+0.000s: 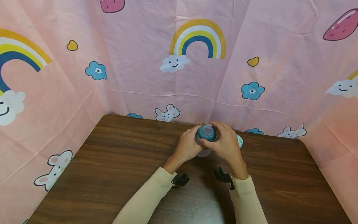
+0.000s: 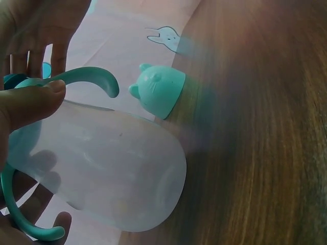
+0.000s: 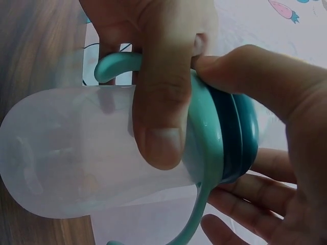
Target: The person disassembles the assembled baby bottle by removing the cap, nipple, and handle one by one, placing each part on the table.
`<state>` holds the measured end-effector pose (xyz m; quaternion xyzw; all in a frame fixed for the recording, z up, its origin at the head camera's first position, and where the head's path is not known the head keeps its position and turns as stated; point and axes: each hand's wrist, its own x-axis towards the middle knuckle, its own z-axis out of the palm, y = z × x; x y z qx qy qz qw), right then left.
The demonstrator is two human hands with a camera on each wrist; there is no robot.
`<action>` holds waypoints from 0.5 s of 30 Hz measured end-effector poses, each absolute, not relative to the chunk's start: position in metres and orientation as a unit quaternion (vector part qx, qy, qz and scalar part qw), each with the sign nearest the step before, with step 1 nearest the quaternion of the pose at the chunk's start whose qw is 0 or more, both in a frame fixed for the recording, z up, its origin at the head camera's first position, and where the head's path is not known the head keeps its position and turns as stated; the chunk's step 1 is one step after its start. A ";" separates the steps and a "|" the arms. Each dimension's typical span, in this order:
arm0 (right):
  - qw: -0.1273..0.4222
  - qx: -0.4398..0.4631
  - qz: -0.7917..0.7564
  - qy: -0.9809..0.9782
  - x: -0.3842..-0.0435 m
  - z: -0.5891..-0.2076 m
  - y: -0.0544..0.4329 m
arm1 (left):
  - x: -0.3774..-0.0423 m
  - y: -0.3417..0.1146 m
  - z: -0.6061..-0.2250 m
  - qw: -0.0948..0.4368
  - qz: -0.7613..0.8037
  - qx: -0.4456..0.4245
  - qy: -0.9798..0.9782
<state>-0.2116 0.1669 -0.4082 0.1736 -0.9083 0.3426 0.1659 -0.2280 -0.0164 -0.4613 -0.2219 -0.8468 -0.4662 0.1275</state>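
A baby bottle point(image 1: 204, 153) with a frosted clear body stands upright between both hands near the back of the table. My left hand point(image 1: 187, 146) grips it around the neck, its thumb laid across the upper body in the right wrist view. With thumb and fingers, my right hand point(image 1: 226, 144) holds the dark teal collar point(image 3: 232, 138) at the top. A clear nipple point(image 1: 208, 129) pokes up from that collar. Mint side handles point(image 2: 92, 79) curve out below it. Behind the right hand, a mint cap point(image 2: 158, 89) with small animal ears sits on the table, partly hidden in the head view.
The dark wood-grain table point(image 1: 128, 155) ends at the back against a pink cloth point(image 1: 139, 62) printed with rainbows and animals, which also hangs on both sides. Black camera mounts point(image 1: 181, 179) are strapped at both wrists and jut inward over the table.
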 end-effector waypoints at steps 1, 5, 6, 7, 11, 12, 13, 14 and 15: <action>0.166 0.175 0.343 -0.908 -0.212 -0.408 0.167 | -0.228 -0.016 -0.461 0.126 -0.465 -0.221 -0.848; 0.169 0.178 0.343 -0.907 -0.212 -0.408 0.167 | -0.228 -0.017 -0.461 0.123 -0.463 -0.221 -0.849; 0.170 0.178 0.343 -0.907 -0.212 -0.408 0.167 | -0.228 -0.017 -0.461 0.123 -0.463 -0.222 -0.849; 0.171 0.178 0.342 -0.907 -0.212 -0.409 0.167 | -0.228 -0.017 -0.460 0.123 -0.463 -0.222 -0.849; 0.175 0.183 0.341 -0.905 -0.212 -0.409 0.168 | -0.228 -0.017 -0.461 0.121 -0.467 -0.224 -0.847; 0.176 0.184 0.341 -0.905 -0.212 -0.410 0.168 | -0.228 -0.017 -0.461 0.120 -0.468 -0.224 -0.846; 0.178 0.186 0.341 -0.904 -0.212 -0.410 0.168 | -0.228 -0.017 -0.461 0.120 -0.470 -0.224 -0.845; 0.179 0.189 0.342 -0.903 -0.212 -0.410 0.168 | -0.228 -0.017 -0.462 0.120 -0.470 -0.224 -0.845; 0.181 0.192 0.342 -0.902 -0.212 -0.410 0.168 | -0.228 -0.017 -0.462 0.120 -0.471 -0.225 -0.845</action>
